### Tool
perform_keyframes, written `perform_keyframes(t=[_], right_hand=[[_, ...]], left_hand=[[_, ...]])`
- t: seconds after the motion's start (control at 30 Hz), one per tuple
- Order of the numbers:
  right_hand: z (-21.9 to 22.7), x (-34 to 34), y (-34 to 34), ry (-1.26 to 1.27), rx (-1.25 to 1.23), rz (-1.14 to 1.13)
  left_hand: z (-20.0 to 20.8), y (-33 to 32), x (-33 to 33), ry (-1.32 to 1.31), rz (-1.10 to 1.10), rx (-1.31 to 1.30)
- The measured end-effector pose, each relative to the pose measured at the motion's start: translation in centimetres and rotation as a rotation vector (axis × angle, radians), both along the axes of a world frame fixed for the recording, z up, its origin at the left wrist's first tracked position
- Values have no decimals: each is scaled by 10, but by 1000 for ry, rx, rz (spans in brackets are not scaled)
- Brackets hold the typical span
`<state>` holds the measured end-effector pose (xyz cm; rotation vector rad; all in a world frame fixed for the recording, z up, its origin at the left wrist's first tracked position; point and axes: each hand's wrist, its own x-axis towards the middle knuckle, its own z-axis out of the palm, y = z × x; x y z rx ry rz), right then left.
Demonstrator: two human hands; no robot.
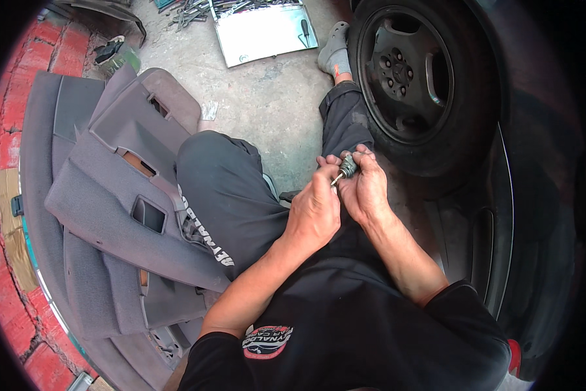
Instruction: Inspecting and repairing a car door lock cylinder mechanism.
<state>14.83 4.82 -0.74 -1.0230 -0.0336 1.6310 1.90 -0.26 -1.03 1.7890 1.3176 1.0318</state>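
Black fabric fills the foreground, where a person's short-sleeved shirt (384,332) carries a badge (267,342) on the chest. Just beyond, two bare forearms (250,287) converge above the lap on a small metal part (348,165), ribbed around its body and held between the hands. The left hand (314,207) is closed, its thumb and fingers pinched near the end of a slim rod (336,179) jutting from the part; the right hand (365,186) curls around the ribbed body (fingers cover some of it, so its full shape cannot be told). Dark trousers (224,189) show one knee bent at left and the other leg stretched forward to a grey clog (334,49). Grey upholstered panels (123,130) lie piled at left, while at right a black wheel (400,75) stands close to the outstretched leg, against a dark vehicle (541,195). Farther off, on the concrete floor (260,107), a pale tray-like case (260,39) bears a dark-handled screwdriver (305,28), with loose tools (195,13) heaped beside it. Beyond the panels sits a greenish bucket (120,58), near red brickwork (35,55).
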Motion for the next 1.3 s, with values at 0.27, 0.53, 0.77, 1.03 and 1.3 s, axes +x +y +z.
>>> perform_keyframes(t=[0.27, 0.53, 0.77, 1.03, 1.3], right_hand=[[6, 8, -3, -17, -19, 140], [3, 16, 5, -59, -17, 188], [3, 16, 5, -15, 31, 158], [18, 22, 7, -229, 28, 250], [20, 22, 8, -93, -14, 260]], left_hand=[[19, -3, -4, -79, 88, -2], [11, 0, -15, -130, 246, 123], [17, 2, -22, -408, 300, -381], [5, 9, -30, -776, 224, -820], [0, 12, -31, -905, 300, -831]])
